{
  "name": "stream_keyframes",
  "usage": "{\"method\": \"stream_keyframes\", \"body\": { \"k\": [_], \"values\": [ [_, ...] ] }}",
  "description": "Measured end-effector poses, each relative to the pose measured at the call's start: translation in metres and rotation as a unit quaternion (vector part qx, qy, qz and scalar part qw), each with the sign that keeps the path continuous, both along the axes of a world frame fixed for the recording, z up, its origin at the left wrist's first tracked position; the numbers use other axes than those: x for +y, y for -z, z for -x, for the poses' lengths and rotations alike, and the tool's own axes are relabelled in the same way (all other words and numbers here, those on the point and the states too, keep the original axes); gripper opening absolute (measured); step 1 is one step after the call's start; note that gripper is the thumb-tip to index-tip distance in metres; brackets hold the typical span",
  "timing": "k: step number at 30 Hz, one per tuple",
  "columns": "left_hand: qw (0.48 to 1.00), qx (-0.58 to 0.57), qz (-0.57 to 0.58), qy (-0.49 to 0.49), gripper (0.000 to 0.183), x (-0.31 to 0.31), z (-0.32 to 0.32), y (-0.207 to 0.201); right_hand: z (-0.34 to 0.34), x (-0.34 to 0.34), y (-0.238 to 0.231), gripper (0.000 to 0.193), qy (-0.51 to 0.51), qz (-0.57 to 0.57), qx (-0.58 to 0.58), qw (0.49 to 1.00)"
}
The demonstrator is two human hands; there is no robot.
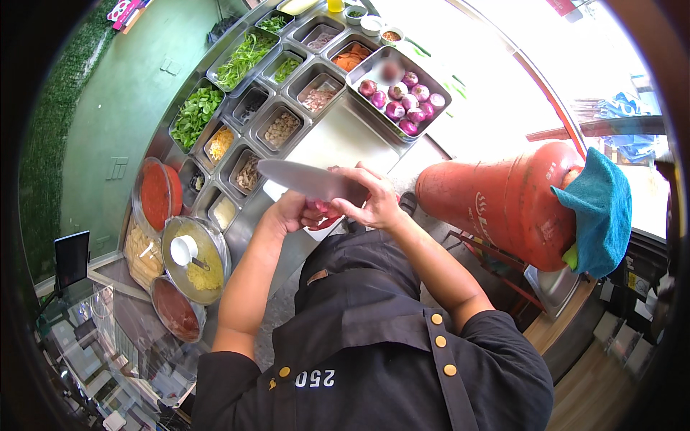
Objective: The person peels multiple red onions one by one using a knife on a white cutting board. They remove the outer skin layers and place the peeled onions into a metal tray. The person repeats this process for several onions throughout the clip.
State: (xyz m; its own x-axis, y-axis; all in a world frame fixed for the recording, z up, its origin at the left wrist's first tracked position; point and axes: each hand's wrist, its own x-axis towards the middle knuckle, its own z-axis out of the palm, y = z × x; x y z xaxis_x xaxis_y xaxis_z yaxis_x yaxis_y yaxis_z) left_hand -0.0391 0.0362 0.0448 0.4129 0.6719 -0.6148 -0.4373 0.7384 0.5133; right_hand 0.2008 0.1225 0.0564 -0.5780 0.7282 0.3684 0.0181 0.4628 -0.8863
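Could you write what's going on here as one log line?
right hand: grips large knife | left hand: holds red onion piece | behind: tray of peeled red onions, steel ingredient tubs

Dark rectangular screen (pixel 72 257) at far left, beyond counter; pink-red sign (pixel 123 10) at top left edge.

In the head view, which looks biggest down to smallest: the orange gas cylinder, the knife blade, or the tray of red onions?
1. Orange gas cylinder.
2. Tray of red onions and knife blade look similar; the blade is nearer the camera, so I won't rank them.
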Motion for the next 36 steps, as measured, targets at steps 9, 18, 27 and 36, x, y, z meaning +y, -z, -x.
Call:
{"method": "stream_keyframes", "body": {
  "k": [9, 18, 27, 36],
  "values": [
    [0.993, 0.049, 0.070, -0.082, 0.047, 0.011, -0.014, -0.028, 0.003, 0.003, 0.022, 0.056, 0.075, 0.205, -0.067, 0.974],
    [0.956, -0.111, -0.035, -0.269, 0.050, 0.014, -0.020, -0.029, 0.008, -0.013, 0.040, 0.066, 0.023, 0.395, -0.008, 0.918],
    [0.945, -0.041, -0.009, -0.325, 0.048, 0.012, -0.036, -0.019, 0.012, -0.013, 0.015, 0.095, -0.023, 0.440, -0.043, 0.897],
    [0.941, 0.140, -0.031, -0.305, 0.053, 0.007, -0.044, -0.006, 0.016, -0.010, 0.005, 0.103, 0.024, 0.298, -0.141, 0.944]
  ]
}}
